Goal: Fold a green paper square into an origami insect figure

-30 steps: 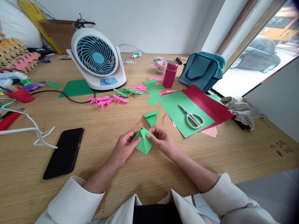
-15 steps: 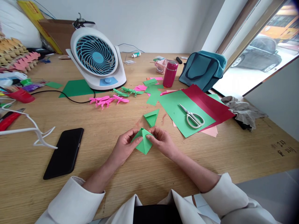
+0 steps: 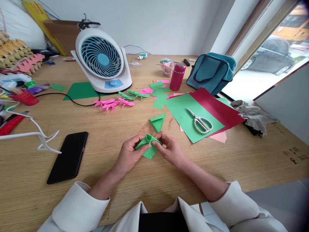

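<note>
A folded piece of green paper (image 3: 150, 153) is held between both hands near the middle of the table. My left hand (image 3: 130, 151) pinches its left side, thumb on the front face. Its right side is gripped by my right hand (image 3: 168, 149), with the thumb pressing near the top and the other fingers partly hidden behind. The top edge gapes in a small opening, and the lower corner points toward me. Just beyond lies a second folded green paper (image 3: 157, 122), a triangle with a flap, close to my right fingertips.
White-handled scissors (image 3: 202, 125) rest on green sheets (image 3: 178, 109) and red sheets (image 3: 218, 108) to the right. Pink folded figures (image 3: 108, 104), a fan (image 3: 103, 64), a red flask (image 3: 178, 76) and a teal bag (image 3: 212, 72) stand further back. A black phone (image 3: 69, 158) lies left.
The top of the green paper has been pulled or folded down toward me, so its upper opening shows wider. Both thumbs have shifted slightly; the hands stay in nearly the same place.
</note>
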`<state>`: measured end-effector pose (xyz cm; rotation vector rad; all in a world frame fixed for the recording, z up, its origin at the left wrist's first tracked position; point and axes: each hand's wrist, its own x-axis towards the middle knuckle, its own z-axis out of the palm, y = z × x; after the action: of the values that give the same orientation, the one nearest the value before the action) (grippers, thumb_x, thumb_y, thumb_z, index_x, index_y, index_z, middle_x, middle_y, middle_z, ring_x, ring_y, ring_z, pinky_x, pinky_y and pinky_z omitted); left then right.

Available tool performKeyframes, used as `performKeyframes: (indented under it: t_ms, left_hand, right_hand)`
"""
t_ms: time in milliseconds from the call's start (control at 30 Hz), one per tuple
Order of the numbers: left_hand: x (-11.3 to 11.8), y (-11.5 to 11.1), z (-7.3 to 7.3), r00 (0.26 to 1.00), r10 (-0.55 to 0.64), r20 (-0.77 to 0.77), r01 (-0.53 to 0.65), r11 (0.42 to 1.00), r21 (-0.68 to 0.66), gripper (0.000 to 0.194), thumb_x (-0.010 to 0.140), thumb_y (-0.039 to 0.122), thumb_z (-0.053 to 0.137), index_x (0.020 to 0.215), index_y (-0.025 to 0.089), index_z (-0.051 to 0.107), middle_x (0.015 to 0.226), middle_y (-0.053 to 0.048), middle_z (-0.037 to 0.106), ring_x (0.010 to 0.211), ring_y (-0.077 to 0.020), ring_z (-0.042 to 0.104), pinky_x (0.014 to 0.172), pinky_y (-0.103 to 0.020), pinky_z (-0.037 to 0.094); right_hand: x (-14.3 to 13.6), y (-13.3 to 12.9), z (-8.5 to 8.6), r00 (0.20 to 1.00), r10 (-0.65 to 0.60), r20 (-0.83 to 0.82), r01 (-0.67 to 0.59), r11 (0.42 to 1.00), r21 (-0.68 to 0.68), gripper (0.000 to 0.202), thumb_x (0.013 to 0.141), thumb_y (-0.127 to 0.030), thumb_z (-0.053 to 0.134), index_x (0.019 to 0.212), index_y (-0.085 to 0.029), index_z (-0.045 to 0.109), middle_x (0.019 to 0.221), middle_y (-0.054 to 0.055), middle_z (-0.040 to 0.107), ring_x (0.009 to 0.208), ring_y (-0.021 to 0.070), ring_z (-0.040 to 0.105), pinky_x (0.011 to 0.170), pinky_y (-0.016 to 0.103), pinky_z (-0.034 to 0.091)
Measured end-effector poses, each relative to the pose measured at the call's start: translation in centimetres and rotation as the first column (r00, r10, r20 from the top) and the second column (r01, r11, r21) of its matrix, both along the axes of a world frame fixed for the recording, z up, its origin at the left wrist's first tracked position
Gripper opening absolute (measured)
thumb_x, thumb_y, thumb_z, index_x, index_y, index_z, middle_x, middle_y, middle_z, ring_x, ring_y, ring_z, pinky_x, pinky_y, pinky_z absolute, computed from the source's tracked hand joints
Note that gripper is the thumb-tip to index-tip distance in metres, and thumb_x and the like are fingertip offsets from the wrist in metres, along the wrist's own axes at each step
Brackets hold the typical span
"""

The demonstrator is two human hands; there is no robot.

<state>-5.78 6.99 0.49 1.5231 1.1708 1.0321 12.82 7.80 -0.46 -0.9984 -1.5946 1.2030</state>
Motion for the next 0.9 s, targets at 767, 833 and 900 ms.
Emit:
performKeyframes:
  t_ms: [767,833,900]
  left_hand:
    - [0.5,-0.3,0.4,0.964,-0.095,-0.247,0.118,0.99,0.079,0.022,0.088,0.035,0.066,0.077,0.017,0.065,0.068,0.004,0.051,0.065,-0.0106,0.046,0.06,-0.022,0.035]
    - [0.5,-0.3,0.4,0.964,-0.119,-0.239,0.14,0.987,0.074,0.022,0.09,0.034,0.064,0.076,0.016,0.064,0.068,0.004,0.05,0.065,-0.0104,0.046,0.061,-0.022,0.035]
    - [0.5,-0.3,0.2,0.965,-0.133,-0.226,0.151,0.987,0.063,0.023,0.09,0.033,0.063,0.075,0.016,0.062,0.067,0.005,0.049,0.065,-0.0103,0.045,0.061,-0.022,0.035]
  right_hand:
    - [3.4,1.4,2.9,0.891,0.164,0.423,-0.362,0.819,0.446,0.009,0.098,-0.03,0.058,0.101,-0.021,0.058,0.102,0.009,0.058,0.093,0.0203,0.059,0.081,0.035,0.052]
    - [3.1,1.3,2.6,0.902,0.154,0.403,-0.336,0.836,0.434,0.007,0.097,-0.027,0.058,0.096,-0.02,0.057,0.1,0.009,0.058,0.089,0.0193,0.06,0.078,0.034,0.052]
    - [2.7,1.1,2.3,0.924,0.129,0.361,-0.284,0.864,0.417,0.006,0.096,-0.024,0.059,0.092,-0.02,0.056,0.095,0.007,0.058,0.085,0.0178,0.059,0.075,0.032,0.051]
